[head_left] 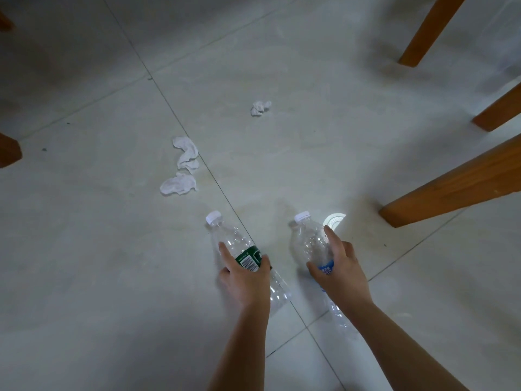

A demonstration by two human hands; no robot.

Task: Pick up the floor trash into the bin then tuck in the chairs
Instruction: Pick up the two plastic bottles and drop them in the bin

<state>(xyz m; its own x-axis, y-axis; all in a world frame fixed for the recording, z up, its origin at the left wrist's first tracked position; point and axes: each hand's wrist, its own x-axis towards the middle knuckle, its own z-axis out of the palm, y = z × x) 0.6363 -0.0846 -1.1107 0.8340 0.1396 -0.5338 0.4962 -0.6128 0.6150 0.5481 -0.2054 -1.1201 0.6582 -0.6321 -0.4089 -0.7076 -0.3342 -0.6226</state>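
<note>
Two empty clear plastic bottles with white caps lie on the pale tiled floor. My left hand (245,273) grips the green-labelled bottle (234,241) around its middle. My right hand (339,268) grips the blue-labelled bottle (310,241) the same way, index finger stretched along its side. Farther out lie a long crumpled white tissue (181,167) to the left and a small tissue ball (260,108) in the middle. No bin is in view.
Wooden chair or table legs (456,183) slant in from the right, with two more legs (431,29) behind. Another wooden leg (8,149) shows at the left edge. A small round white object (335,221) lies just beyond the right bottle.
</note>
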